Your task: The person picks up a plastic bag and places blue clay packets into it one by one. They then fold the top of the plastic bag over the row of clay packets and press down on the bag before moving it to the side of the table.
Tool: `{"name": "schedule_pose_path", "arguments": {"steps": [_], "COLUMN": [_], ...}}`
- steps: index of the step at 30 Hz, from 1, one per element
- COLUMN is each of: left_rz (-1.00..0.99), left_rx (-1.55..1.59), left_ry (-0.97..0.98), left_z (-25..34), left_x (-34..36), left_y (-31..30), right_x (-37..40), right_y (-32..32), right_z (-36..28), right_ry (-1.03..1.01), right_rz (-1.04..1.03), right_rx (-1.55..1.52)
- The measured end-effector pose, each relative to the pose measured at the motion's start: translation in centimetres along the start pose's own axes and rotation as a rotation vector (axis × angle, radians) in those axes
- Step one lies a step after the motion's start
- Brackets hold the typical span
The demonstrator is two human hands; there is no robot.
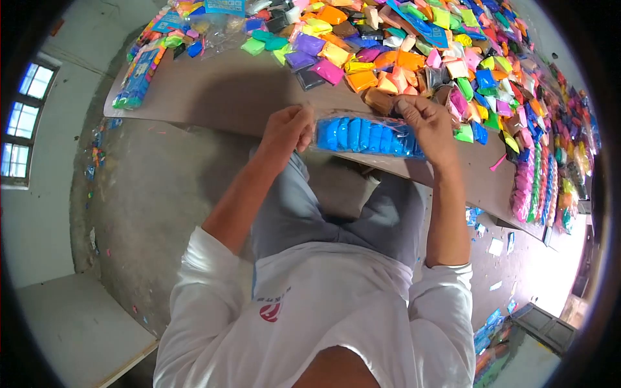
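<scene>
A long clear plastic bag (pixel 363 135) with a row of bright blue packets inside stretches between my hands at the table's near edge. My left hand (pixel 288 132) is closed, its fingers pinching the bag's left end. Over the right end lies my right hand (pixel 428 128), thumb and fingers pressed together at the bag's upper edge and covering the last blue packets. A brown packet (pixel 378 101) sits right at the right fingertips; I cannot tell whether they touch it.
A large heap of small coloured packets (pixel 401 58) covers the far side of the brown table (pixel 213 90). Filled long bags (pixel 533 184) lie at the right edge. Another packed bag (pixel 136 77) lies at the left end. Scraps (pixel 496 247) litter the floor.
</scene>
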State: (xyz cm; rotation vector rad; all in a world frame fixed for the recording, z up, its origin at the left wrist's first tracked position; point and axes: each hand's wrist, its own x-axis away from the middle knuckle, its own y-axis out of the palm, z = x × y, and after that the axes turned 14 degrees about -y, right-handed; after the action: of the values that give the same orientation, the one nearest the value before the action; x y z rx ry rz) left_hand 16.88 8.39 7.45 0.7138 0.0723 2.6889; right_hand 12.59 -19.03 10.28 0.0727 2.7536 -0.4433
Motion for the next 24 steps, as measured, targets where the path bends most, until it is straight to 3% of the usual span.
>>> {"name": "schedule_pose_path", "arguments": {"steps": [6,11,13,16,18,21,24], "left_rz": [0.090,0.179,0.256,0.288,0.297,0.291,0.272], "left_rx": [-0.116,-0.237,-0.328,-0.275,-0.270,-0.247,-0.230], "left_ry": [-0.010,-0.006,0.107,0.157,0.142,0.126,0.140], "left_z": [-1.3,-2.8,-3.7,-4.1,-4.7,-4.7,-4.8], "left_x": [1.2,2.1,1.6,1.3,1.0,0.8,1.0], "left_y": [0.1,0.3,0.2,0.4,0.3,0.2,0.0], "right_x": [1.5,1.5,1.5,2.1,3.3,6.4,7.7], "right_y": [1.7,2.0,2.0,1.9,2.8,5.7,8.8], "right_z": [1.6,0.9,0.9,-0.1,-2.7,-2.1,-1.6], "right_ry": [-0.295,-0.242,-0.251,-0.343,-0.545,-0.673,-0.675], "right_rz": [0.079,0.051,0.070,0.139,0.201,0.037,-0.030], "right_rx": [0.285,0.275,0.277,0.363,0.585,0.539,0.523]}}
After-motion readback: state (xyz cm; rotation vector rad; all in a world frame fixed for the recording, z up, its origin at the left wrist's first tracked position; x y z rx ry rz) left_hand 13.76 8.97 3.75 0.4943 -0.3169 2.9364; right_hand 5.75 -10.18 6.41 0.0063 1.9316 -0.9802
